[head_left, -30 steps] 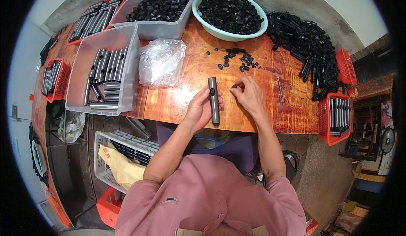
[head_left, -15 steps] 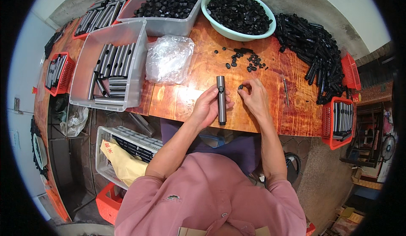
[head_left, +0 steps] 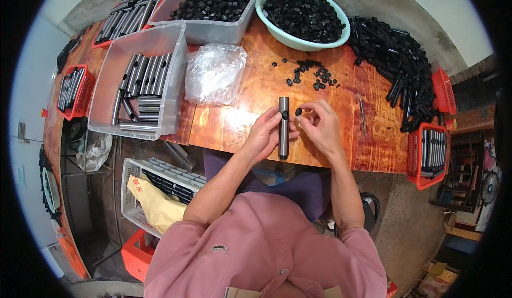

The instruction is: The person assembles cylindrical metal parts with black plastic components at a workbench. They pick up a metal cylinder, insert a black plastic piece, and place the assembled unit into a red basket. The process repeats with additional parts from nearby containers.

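My left hand (head_left: 265,132) is closed around a grey metal tube (head_left: 284,135), held roughly upright in the picture above the table's near edge. The tube has a dark hole or fitting in its side near the upper part and a black lower end. Just to the right, my right hand (head_left: 320,127) pinches a small black oval plug (head_left: 298,112) between thumb and fingertips. A small gap separates the plug from the tube. Beyond my hands, several loose black plugs (head_left: 297,75) and small black bits lie scattered on the wooden table (head_left: 256,79).
Clear bins (head_left: 165,122) hold grey tubes and black caps at left. A pale green basin (head_left: 301,44) of black parts stands at the back, beside a heap of black pieces (head_left: 397,63). A plastic bag (head_left: 215,74), a thin rod (head_left: 362,115) and a red basket (head_left: 413,154) flank my hands.
The tube in my left hand has shifted slightly right. My right hand has brought the plug a little left, nearer the tube's side hole, and the plug's broad face shows more.
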